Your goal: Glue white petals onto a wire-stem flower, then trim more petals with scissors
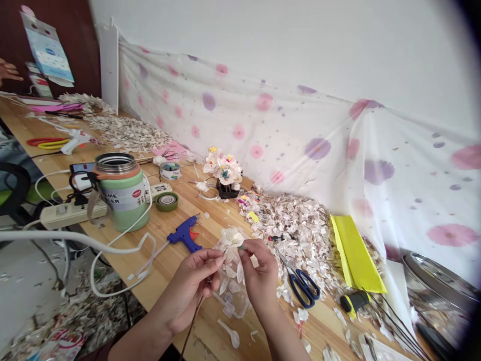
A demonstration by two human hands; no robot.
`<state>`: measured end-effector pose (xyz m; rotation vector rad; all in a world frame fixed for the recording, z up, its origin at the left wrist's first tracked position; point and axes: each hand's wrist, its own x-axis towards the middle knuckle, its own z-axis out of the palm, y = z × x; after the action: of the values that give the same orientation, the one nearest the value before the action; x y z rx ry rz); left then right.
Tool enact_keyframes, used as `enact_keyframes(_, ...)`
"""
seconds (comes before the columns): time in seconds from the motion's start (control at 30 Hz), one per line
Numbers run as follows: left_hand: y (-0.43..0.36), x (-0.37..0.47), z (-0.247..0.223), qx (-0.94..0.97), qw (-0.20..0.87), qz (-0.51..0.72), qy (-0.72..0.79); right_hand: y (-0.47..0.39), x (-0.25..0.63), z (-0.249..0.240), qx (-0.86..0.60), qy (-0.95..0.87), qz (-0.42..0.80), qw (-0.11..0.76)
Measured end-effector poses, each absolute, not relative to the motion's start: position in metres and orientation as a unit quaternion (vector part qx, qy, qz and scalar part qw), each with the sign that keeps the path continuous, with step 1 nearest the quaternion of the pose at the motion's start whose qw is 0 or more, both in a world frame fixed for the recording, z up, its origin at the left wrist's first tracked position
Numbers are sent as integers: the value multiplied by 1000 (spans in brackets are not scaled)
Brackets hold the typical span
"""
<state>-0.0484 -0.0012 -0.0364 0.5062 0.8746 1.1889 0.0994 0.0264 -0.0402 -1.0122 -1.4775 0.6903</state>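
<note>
The white petal flower (230,236) sat between the hands' fingertips, the left hand (197,275) pinching its base, the right hand (260,268) pinching its near edge.

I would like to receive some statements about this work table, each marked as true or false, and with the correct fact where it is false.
1. Both hands, the left and the right, are at a white flower piece. True.
2. The scissors are in the right hand. False: the scissors lie on the table, to the right of that hand.
3. A blue glue gun lies on the table. True.
4. The green container has its mouth covered. False: the mouth of the green container is open.
5. The yellow sheet is left of the glue gun. False: the yellow sheet is to its right.
</note>
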Motion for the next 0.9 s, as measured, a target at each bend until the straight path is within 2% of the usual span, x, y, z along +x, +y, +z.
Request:
enact_keyframes(0.17,-1,-48,-36,231,710,535,395,25,98,-37,-441,-589,442,513)
enact_keyframes(0.3,-2,-47,-37,236,711,531,395,21,93,-34,-441,-555,501,496)
enact_keyframes(0.6,-2,-49,-34,228,710,543,387,24,99,-32,-442,-485,545,522)
enact_keyframes(0.9,1,-57,-34,215,698,570,377,27,108,-23,-453,-501,518,524)
